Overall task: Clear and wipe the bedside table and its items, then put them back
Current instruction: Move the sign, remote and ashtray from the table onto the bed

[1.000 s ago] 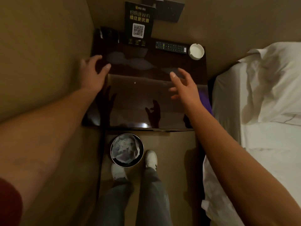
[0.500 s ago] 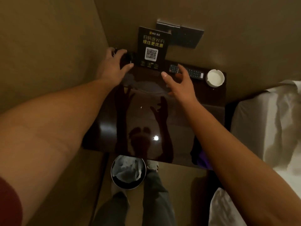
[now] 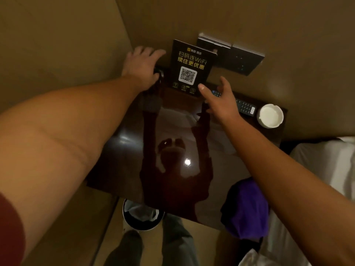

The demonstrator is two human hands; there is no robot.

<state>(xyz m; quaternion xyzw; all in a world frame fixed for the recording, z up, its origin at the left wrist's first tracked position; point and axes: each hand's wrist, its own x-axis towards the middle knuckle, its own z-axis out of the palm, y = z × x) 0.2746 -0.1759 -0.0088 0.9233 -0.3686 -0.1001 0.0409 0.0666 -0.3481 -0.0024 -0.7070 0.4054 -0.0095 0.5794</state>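
Left hand [image 3: 141, 67] draped over dark phone [image 3: 158, 72] at eleven o'clock, grip impossible to tell. Right hand [image 3: 221, 100] spread loose, empty, above remote [image 3: 244, 106]. Could topple sign [image 3: 191, 67] at twelve if clipped.

The person wears a short dark-red sleeve [image 3: 9, 233], seen at the lower left corner of the view where it covers the upper part of the left arm; below it the left forearm is bare down to the left hand [image 3: 141, 67]. The right arm is bare along all of its visible length to the right hand [image 3: 221, 101]. Neither wrist carries a watch or band. The legs are in grey trousers [image 3: 172, 244], loose and creased. The shoes are hidden.
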